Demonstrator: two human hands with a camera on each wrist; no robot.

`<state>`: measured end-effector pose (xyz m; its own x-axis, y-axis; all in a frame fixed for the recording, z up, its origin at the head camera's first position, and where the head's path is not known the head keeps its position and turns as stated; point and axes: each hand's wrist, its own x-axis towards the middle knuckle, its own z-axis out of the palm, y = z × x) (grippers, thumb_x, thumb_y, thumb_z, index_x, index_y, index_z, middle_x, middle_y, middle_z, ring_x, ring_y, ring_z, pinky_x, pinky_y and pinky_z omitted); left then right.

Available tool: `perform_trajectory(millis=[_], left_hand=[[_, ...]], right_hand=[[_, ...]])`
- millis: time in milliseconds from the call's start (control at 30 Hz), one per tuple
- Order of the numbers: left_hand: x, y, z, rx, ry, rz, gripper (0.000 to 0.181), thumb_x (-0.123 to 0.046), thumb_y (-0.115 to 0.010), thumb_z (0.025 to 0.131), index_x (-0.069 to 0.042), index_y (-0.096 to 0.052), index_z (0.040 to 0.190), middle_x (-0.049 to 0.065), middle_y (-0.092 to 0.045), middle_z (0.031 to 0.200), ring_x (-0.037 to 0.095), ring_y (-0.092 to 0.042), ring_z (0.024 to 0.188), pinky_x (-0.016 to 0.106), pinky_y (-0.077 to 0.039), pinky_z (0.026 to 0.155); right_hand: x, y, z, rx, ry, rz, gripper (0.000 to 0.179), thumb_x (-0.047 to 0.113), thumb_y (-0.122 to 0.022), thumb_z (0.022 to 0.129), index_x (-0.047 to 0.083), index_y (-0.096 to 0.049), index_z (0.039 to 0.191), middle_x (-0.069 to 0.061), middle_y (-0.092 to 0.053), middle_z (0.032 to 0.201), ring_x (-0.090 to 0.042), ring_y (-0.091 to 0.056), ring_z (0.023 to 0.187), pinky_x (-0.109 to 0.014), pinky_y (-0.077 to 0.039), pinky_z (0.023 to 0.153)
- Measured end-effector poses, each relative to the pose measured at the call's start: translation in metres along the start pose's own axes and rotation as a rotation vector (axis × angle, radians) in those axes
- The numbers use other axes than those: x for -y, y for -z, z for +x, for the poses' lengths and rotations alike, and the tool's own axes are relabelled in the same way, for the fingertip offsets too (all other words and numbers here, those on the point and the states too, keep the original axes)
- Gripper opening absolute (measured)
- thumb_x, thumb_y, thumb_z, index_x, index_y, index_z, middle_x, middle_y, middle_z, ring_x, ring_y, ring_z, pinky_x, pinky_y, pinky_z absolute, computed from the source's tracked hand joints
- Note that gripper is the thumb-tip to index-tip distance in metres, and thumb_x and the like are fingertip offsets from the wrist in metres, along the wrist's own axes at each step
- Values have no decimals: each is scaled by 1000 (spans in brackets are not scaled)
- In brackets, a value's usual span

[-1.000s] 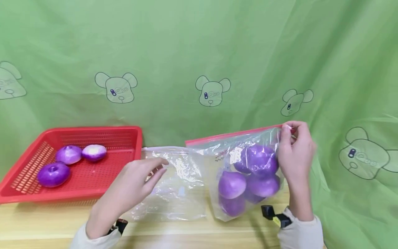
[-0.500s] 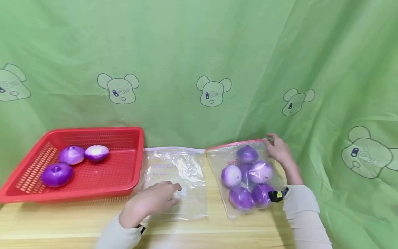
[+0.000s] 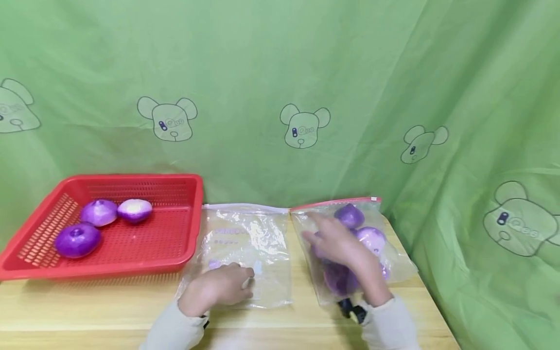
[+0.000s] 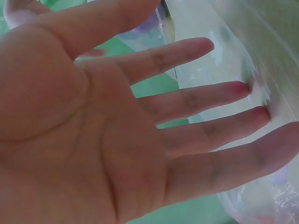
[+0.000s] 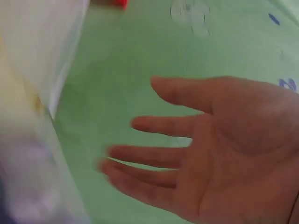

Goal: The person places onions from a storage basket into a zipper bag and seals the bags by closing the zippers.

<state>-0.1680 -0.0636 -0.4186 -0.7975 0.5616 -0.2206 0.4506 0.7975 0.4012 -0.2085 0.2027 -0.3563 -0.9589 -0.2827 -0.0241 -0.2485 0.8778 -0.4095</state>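
"Tell the hands first."

"For the left hand: hovers low over the white-zipped clear bag, grips nothing, fingers spread in the wrist view. Cannot tell about contact with the plastic."

"And on the other side?"

"For the right hand: reaches across the red-zipped clear bag, also grasps nothing, fingers loose and apart. Inside the plastic, several purple onions, partly hidden behind that arm."

"Describe the surroundings."

"At far left, just beside the white-zipped clear bag: a red basket with three onions grouped inside. Underneath, a pale wooden table. Behind, a green curtain printed with bear heads."
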Motion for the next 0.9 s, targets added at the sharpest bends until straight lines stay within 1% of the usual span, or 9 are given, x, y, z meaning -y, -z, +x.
perform_trajectory(millis=[33, 100, 200, 267, 433, 533, 700, 767, 900], left_hand=[[0, 0, 0, 3, 6, 0, 17, -24, -74, 87, -12, -65, 96, 1, -60, 82, 23, -63, 85, 43, -53, 74], [-1, 0, 0, 12, 14, -3, 19, -24, -75, 86, -12, -66, 97, 2, -62, 85, 25, -64, 88, 43, -54, 76], [-2, -1, 2, 24, 11, -4, 23, -26, -76, 85, -13, -67, 101, 3, -64, 90, 26, -64, 92, 44, -54, 79], [-3, -2, 4, 28, 4, -1, 27, -28, -76, 84, -13, -68, 105, 3, -64, 92, 25, -64, 94, 44, -53, 80], [-4, -1, 7, 24, -14, -21, 30, -28, -76, 85, -12, -68, 109, 1, -64, 89, 22, -64, 90, 41, -54, 77], [-1, 1, 7, 15, -18, -68, 34, -27, -74, 87, -9, -67, 115, 5, -68, 99, 26, -66, 95, 43, -55, 81], [9, 11, 2, -6, -38, -138, 38, -23, -69, 92, -4, -64, 124, 12, -67, 121, 33, -61, 116, 50, -49, 97], [14, 15, 1, -23, -64, -142, 37, -22, -68, 92, -2, -64, 123, 12, -67, 120, 32, -61, 116, 49, -49, 98], [23, 21, -1, -88, -99, -176, 35, -19, -65, 94, 0, -64, 123, 15, -68, 117, 32, -62, 113, 49, -49, 98]], right_hand=[[6, -11, 3, 42, -32, 26, 62, 34, -55, 102, -2, -38, 149, -28, -51, 140, -38, -63, 104, -52, -51, 95], [13, -34, 10, 111, -106, 61, 60, 37, -54, 102, -7, -46, 141, -29, -62, 122, -29, -66, 76, -43, -57, 74], [14, -66, 20, 133, -216, 54, 61, 42, -56, 100, -12, -53, 127, -25, -66, 92, -22, -55, 50, -35, -49, 50], [11, -82, 27, 88, -253, 31, 62, 43, -60, 98, -13, -55, 123, -21, -64, 80, -22, -55, 50, -36, -50, 49], [6, -103, 39, -21, -346, 41, 85, 32, -76, 86, -13, -34, 145, -32, -64, 108, -33, -64, 75, -45, -57, 67], [3, -106, 43, -50, -365, 152, 83, 15, -79, 78, -13, -36, 144, -33, -62, 112, -35, -63, 81, -43, -57, 68], [-4, -108, 48, -56, -314, 507, 51, 3, -73, 74, -11, -58, 120, -20, -63, 99, -27, -59, 82, -35, -55, 71], [-6, -109, 50, -53, -290, 632, 45, 0, -70, 75, -10, -60, 118, -13, -60, 90, -22, -56, 76, -31, -53, 67], [-4, -103, 50, -100, -228, 814, 52, -6, -62, 75, -9, -59, 126, 2, -44, 69, -11, -44, 54, -22, -45, 52]])
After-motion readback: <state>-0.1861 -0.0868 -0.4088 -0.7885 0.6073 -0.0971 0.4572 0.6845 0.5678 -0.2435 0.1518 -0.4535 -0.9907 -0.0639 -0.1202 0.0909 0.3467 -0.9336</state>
